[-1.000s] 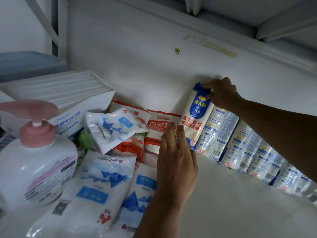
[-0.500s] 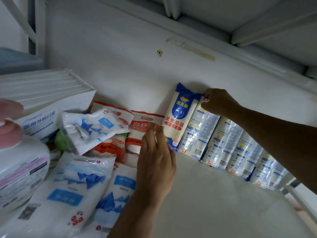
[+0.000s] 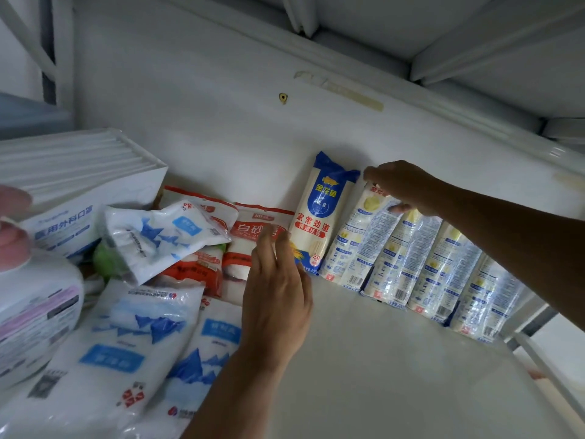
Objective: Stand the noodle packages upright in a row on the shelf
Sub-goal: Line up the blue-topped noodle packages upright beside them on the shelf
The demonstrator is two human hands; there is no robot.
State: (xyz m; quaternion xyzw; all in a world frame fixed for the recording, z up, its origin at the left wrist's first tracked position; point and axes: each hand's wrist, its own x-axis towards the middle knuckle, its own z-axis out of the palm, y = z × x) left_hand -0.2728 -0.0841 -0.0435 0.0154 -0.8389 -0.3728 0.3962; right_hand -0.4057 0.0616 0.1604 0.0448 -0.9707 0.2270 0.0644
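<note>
Several noodle packages lean in a row against the back wall of the white shelf (image 3: 373, 369). The leftmost noodle package (image 3: 319, 213) shows its blue and white front. Those to its right, starting with the second noodle package (image 3: 357, 248), show their printed backs. My left hand (image 3: 278, 289) lies flat and open, its fingertips against the lower left edge of the leftmost package. My right hand (image 3: 402, 185) reaches in from the right and grips the top of the second package, fingers behind and thumb in front. Its fingertips almost touch the leftmost package's top corner.
Red and white sugar bags (image 3: 253, 236) lean against the wall just left of the row. White salt bags (image 3: 126, 350) lie piled at front left. A white mask box (image 3: 72, 198) and a pump bottle (image 3: 34, 305) stand at far left. The shelf's metal edge (image 3: 544, 365) runs at right.
My right hand has left the top of the leftmost package and shifted right to the top of the second one. My left hand has stayed at the leftmost package's base.
</note>
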